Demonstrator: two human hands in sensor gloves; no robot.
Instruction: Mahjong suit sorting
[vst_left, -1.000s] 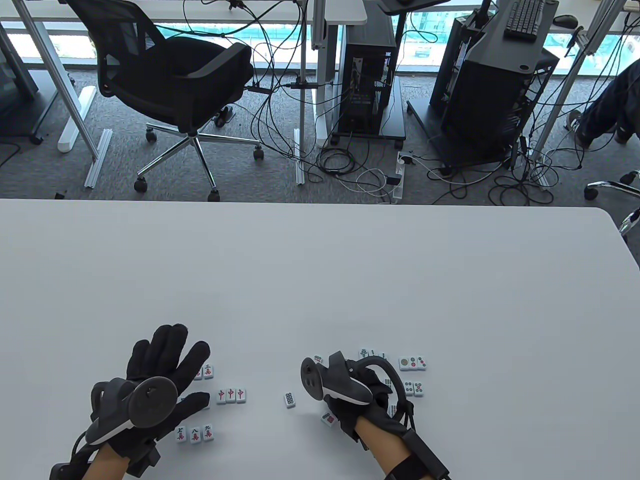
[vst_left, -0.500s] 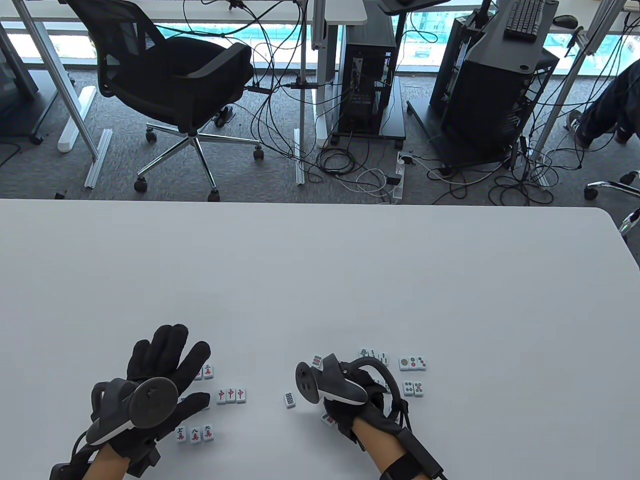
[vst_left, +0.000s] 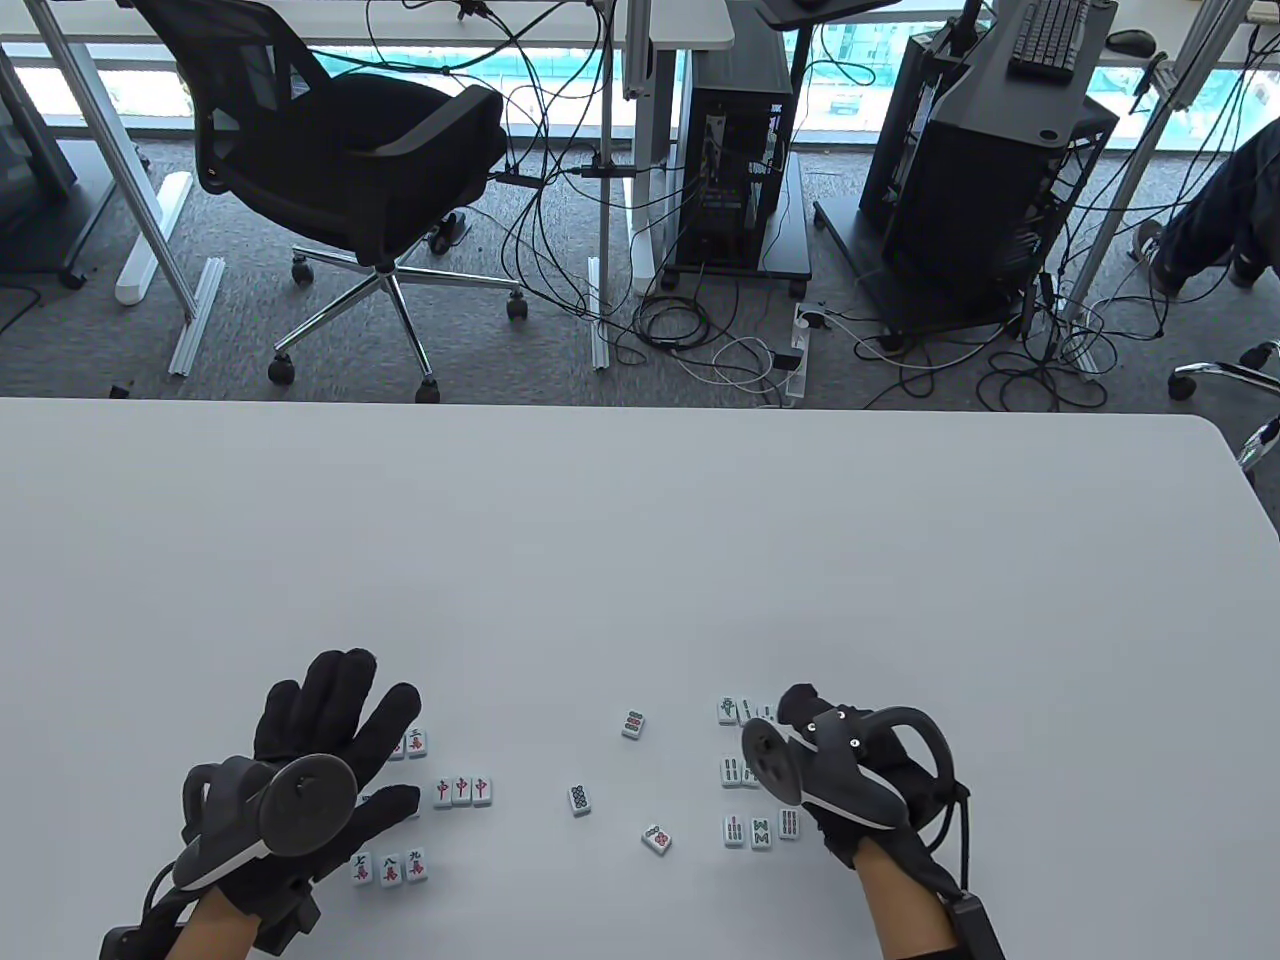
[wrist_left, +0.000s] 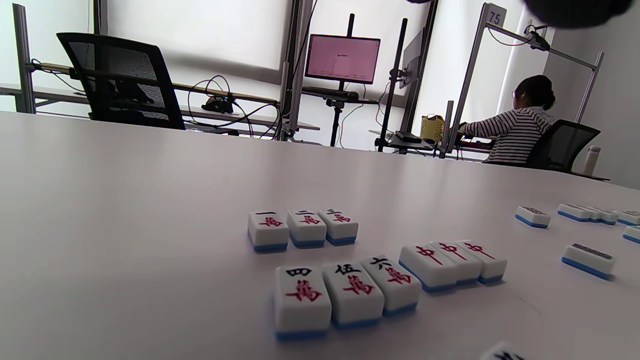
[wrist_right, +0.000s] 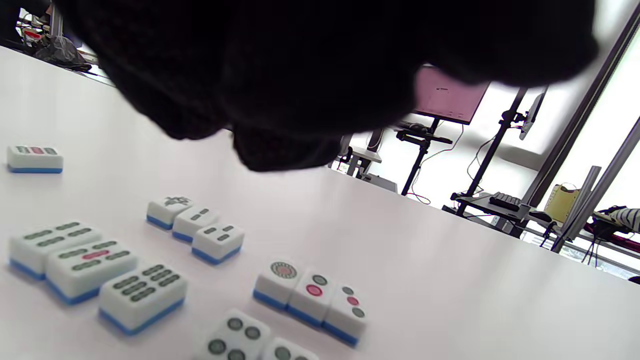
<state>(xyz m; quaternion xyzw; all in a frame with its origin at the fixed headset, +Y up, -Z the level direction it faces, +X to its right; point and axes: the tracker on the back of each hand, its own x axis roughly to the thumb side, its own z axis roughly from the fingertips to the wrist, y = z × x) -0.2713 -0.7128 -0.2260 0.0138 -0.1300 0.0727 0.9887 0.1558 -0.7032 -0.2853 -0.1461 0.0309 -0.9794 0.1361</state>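
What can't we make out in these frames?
- Right hand grip: table view, tracker covers the fingers; right wrist view shows only a dark glove blur.
- Dot tiles: hidden under that hand in the table view.
- Loose middle tiles: faces too small.
- Left hand: nearly outside the left wrist view.

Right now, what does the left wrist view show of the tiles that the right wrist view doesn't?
Only the left wrist view shows the character tiles: a row of three, a nearer row reading four, five, six, and three red-dragon tiles beside it.

Only the right wrist view shows the circle tiles: a row of three and a two-tile pair at the bottom edge, plus the bamboo rows close up. The gloved right hand fills its top.

Both show the white table and one loose tile lying apart from the rows.
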